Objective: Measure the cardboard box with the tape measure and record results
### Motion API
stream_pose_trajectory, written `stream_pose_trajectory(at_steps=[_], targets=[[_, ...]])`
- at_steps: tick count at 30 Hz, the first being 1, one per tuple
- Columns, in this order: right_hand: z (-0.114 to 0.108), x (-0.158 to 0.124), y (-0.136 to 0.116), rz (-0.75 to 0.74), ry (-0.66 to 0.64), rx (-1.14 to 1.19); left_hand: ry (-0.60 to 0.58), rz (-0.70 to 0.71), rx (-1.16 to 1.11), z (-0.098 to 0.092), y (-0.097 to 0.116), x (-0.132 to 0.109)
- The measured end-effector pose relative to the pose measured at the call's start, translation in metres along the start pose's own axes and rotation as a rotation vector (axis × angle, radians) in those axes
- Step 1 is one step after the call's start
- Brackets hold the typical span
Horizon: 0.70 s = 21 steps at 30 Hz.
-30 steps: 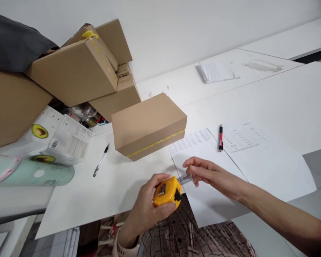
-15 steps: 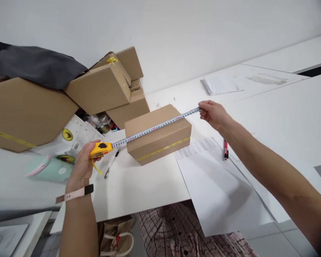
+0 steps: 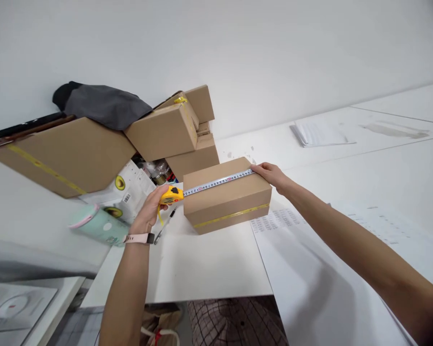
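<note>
A closed cardboard box [image 3: 231,204] with a yellow tape band lies on the white table [image 3: 209,259]. My left hand [image 3: 152,209] grips the yellow tape measure case [image 3: 171,195] at the box's left end. The white measuring blade [image 3: 216,182] runs along the top of the box. My right hand [image 3: 270,174] pinches the blade's tip at the box's far right corner. A black pen [image 3: 165,226] lies on the table just below my left hand.
Several cardboard boxes [image 3: 162,129] are piled at the back left, with dark cloth [image 3: 101,103] on top. A white carton with avocado prints [image 3: 124,192] and a mint green bottle [image 3: 99,226] lie left. Printed sheets [image 3: 310,259] cover the table's right; a paper stack [image 3: 319,134] sits farther back.
The blade was pulled out of the case near my lap, then both hands carried it up and laid it along the top of the box. The view tilted upward.
</note>
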State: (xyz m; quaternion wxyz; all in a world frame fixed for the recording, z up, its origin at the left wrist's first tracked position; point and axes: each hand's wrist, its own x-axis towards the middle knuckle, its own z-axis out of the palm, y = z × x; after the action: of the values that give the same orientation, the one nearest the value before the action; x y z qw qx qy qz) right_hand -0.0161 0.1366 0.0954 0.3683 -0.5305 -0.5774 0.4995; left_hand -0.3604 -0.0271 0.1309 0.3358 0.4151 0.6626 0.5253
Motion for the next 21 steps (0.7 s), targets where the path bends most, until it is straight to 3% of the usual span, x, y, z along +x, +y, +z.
stream_pose_trajectory(at_steps=[13,21], targets=[[-0.002,0.005,0.005,-0.016,0.026,-0.116,0.008,0.015,0.006,-0.002,-0.001,-0.001],[-0.004,0.017,0.003,-0.115,0.092,-0.391,0.039,0.048,0.055,0.002,0.004,-0.01]])
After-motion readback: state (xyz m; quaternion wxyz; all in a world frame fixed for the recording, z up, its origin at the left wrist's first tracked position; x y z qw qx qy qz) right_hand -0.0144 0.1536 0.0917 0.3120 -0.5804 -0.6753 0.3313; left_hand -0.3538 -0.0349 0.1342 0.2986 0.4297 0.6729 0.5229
